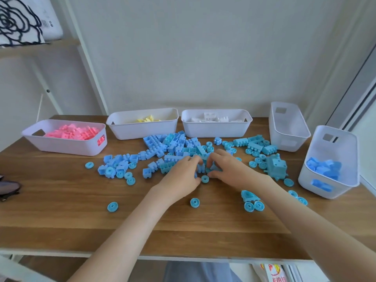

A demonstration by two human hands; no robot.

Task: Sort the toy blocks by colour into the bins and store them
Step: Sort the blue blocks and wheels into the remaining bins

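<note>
A spread of blue blocks (175, 147) and blue wheels lies across the middle of the wooden table (61, 220). My left hand (181, 176) and my right hand (227, 167) meet at the near edge of the pile, fingers curled around blue blocks (203, 166) between them. A blue wheel (204, 179) lies just below my fingertips. Five white bins stand around the pile: one with pink blocks (67, 137), one with yellow blocks (142, 123), one with white blocks (215, 123), one empty (289, 127), and one with blue blocks (329, 163) at the right.
Loose blue wheels (112, 207) dot the near table. A larger blue toy body (276, 166) sits right of my hands. A dark object (8, 188) lies at the left edge. A shelf frame stands at the back left.
</note>
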